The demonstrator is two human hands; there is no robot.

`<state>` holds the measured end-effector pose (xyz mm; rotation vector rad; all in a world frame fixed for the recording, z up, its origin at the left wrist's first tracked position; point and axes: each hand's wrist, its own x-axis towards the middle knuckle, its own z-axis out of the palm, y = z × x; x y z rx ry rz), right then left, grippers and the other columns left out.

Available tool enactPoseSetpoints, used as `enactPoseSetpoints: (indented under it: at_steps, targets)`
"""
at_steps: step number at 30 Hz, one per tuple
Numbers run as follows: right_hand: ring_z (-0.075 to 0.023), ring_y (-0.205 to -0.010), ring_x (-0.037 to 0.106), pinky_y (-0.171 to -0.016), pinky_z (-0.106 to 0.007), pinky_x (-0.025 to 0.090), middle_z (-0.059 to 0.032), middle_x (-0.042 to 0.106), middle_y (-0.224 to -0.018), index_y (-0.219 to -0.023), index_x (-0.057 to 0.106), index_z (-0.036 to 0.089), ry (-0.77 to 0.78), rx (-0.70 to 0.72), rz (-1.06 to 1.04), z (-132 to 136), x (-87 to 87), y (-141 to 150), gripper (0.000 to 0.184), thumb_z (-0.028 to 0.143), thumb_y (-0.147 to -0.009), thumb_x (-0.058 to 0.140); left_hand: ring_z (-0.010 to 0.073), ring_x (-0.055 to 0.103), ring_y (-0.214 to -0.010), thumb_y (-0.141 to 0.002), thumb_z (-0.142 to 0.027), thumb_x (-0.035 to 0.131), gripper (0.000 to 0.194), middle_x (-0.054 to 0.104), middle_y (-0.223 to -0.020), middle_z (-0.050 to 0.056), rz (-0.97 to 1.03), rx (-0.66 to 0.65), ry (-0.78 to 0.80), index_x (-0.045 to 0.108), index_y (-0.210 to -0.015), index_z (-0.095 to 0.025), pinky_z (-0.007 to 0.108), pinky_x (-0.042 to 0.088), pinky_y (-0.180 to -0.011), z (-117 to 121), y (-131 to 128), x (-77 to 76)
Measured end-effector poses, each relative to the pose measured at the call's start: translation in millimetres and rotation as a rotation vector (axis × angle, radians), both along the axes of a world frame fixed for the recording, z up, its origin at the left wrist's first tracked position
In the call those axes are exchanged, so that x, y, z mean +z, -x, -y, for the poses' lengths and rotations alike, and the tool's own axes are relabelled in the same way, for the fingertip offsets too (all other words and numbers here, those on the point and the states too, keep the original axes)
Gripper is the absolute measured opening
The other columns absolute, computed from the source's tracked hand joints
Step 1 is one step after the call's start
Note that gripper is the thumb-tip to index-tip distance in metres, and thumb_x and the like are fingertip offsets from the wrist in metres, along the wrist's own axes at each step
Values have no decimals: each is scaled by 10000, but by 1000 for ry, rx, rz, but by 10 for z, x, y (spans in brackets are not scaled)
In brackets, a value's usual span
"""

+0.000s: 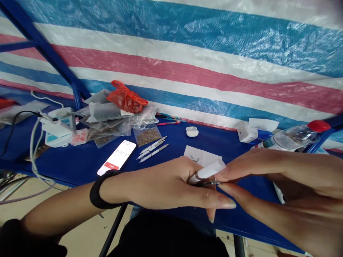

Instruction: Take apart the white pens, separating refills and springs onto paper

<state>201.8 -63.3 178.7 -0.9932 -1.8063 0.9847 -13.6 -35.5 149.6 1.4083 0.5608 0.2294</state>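
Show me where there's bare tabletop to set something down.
Bare blue tabletop shows between the pens and the earbud case, and between that case and the white box. Crowded: rear left, with the red plastic bag and clear bags; right, around the bottle.

hands (163, 185) 2 | phone (117, 157) 1 | tabletop white pens (154, 153) 3 | bottle (291, 137) 1

The left hand (171, 184) grips a white-capped tube (207, 170) — a marker, perhaps — while the right hand's (289, 189) fingertips pinch something thin, too small to make out, beside it.
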Motion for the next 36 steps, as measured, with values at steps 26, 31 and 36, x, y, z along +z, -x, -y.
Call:
enactPoseSetpoints:
  at_steps: [26, 31, 36]
  targets:
    - [-134, -688, 699, -670, -230, 586, 9, 733, -747, -756, 644, 213, 637, -216, -677, 156, -1258, 429, 320, 296, -678, 944, 145, 542, -766, -686, -230, 722, 352, 548, -840, -39, -271, 472, -83, 492, -950, -201, 220, 400, -609, 215, -250, -998]
    - [-139, -670, 698, -666, -238, 580, 2, 744, -739, -800, 725, 212, 737, -278, -722, 187, -1419, 486, 309, 316, -640, 969, 160, 576, -820, -765, -310, 720, 373, 594, -909, -13, -189, 450, -32, 526, -1066, -203, 244, 459, -692, 247, -171, -1046]
    - [-118, -599, 656, -576, -206, 543, 3, 722, -668, -739, 776, 224, 569, -394, -633, 24, -1353, 295, 265, 352, -623, 977, 166, 536, -841, -929, -573, 569, 377, 557, -882, 7, -139, 525, -79, 549, -963, -199, 264, 463, -746, 229, 1, -896]
